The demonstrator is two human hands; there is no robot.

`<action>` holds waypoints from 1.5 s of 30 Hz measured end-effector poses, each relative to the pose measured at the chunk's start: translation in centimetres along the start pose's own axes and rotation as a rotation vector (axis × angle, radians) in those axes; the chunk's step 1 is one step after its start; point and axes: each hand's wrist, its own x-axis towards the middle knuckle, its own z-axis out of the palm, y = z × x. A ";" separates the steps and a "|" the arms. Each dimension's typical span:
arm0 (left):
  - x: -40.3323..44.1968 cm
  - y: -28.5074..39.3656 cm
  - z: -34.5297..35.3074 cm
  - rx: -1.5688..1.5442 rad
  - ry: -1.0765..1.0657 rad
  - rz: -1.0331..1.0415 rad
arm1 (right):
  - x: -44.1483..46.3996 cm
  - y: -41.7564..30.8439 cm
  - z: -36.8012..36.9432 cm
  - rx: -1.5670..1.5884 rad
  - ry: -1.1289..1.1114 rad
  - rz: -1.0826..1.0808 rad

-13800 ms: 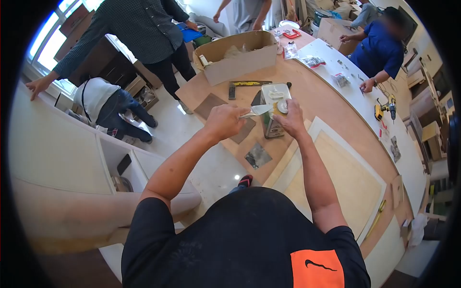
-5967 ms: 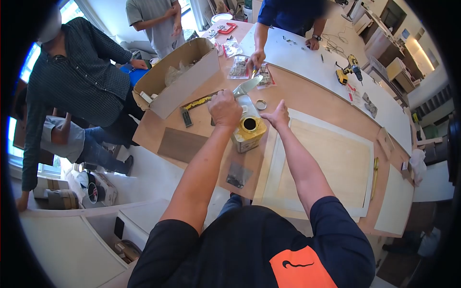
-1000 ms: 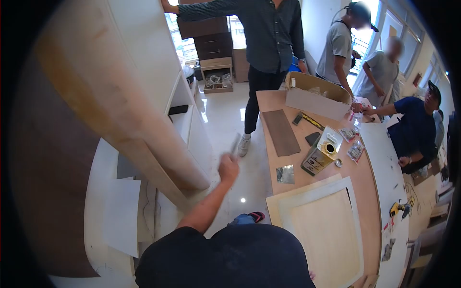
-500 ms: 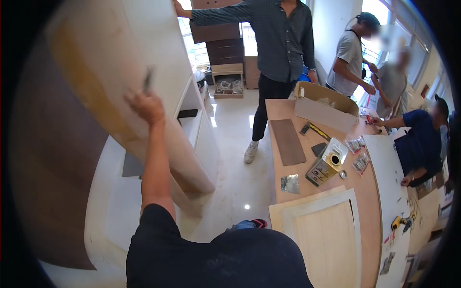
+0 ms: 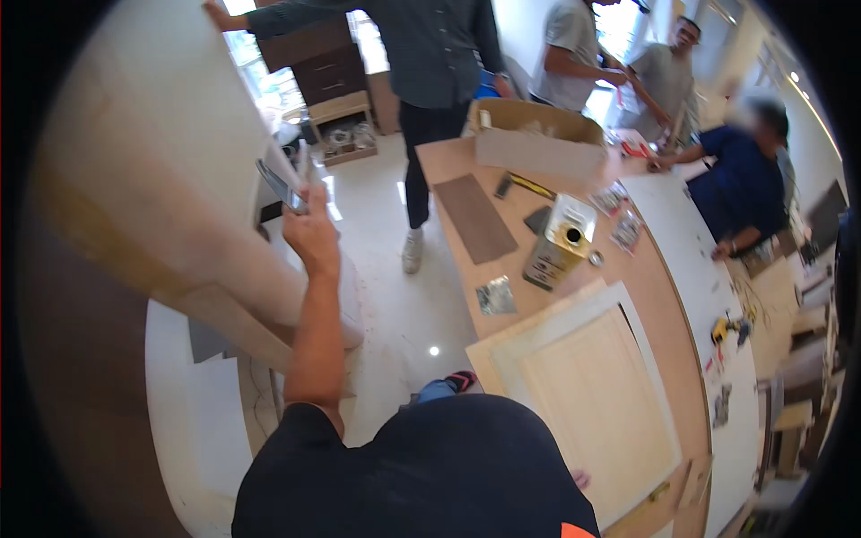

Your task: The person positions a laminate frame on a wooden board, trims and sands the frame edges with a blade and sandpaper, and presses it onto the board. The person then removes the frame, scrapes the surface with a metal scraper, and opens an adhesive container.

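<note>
Left hand [image 5: 311, 235] grips scraper [image 5: 283, 189] beside cabinet [image 5: 161, 170]; we judge this scraper handling, next calling for steady control. Right hand [image 5: 581, 480]: finger state we cannot tell.

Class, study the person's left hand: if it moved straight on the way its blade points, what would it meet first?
Probably the pale panel, which lies up and left of the blade; how deep the gap is stays unclear.
</note>
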 end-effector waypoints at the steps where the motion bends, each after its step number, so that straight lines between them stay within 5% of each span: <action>1: 0.2 -1.2 1.3 -0.021 -0.015 -0.043 | -0.2 0.2 -0.1 -0.019 -0.002 0.030; 5: -6.1 -6.3 4.5 0.005 -0.228 -0.191 | -0.4 -1.0 -2.7 -0.051 -0.085 0.086; 7: -12.1 -10.0 5.2 0.368 -0.465 0.029 | -0.1 -1.7 -4.0 -0.044 -0.138 0.084; 9: -18.1 -13.3 6.3 0.622 -0.825 -0.119 | 0.1 -2.1 -4.7 -0.042 -0.159 0.105; 13: -25.9 -11.5 8.2 0.645 -1.336 -0.123 | 0.0 -2.0 -4.7 -0.025 -0.181 0.090; 16: -28.6 -11.0 10.8 0.647 -1.499 -0.010 | 0.3 -2.4 -5.6 -0.002 -0.210 0.102; 28: -36.2 -14.3 22.6 0.495 -1.481 0.084 | 0.9 -2.8 -7.6 0.095 -0.282 0.131; 39: -33.6 -10.4 27.5 0.519 -1.556 0.028 | 0.7 -2.6 -6.8 0.122 -0.247 0.177; 45: -33.0 -12.5 30.5 0.514 -1.517 0.169 | 1.1 -2.9 -7.6 0.135 -0.265 0.182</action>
